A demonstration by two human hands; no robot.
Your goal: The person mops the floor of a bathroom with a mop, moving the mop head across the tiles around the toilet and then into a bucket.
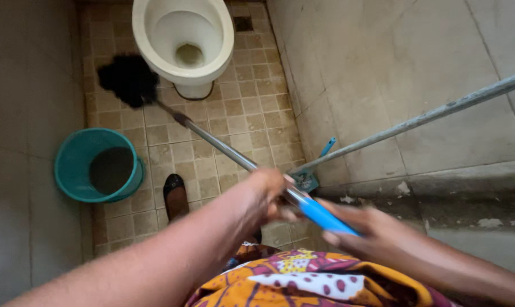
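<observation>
Clothing: patterned orange and purple fabric (303,281) at the person's waist.
Right hand (365,230): curled under the blue grip of the metal-handled mop (235,153).
Left hand (263,196): clenched round the handle just above the blue grip.
Foot: dark shoe (175,196) on the small beige floor tiles (252,108).
Bucket: round teal plastic bucket (78,165), left of the shoe.
Second pole: grey pole with blue fitting (417,122) leaning along the right wall.
Mop head: black, on the tiles, touching the white ceramic toilet bowl (212,34).

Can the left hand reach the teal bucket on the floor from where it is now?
Probably not directly. The left hand grips the mop handle high above the floor, and the teal bucket stands lower and to the left. Nothing blocks the way.
</observation>
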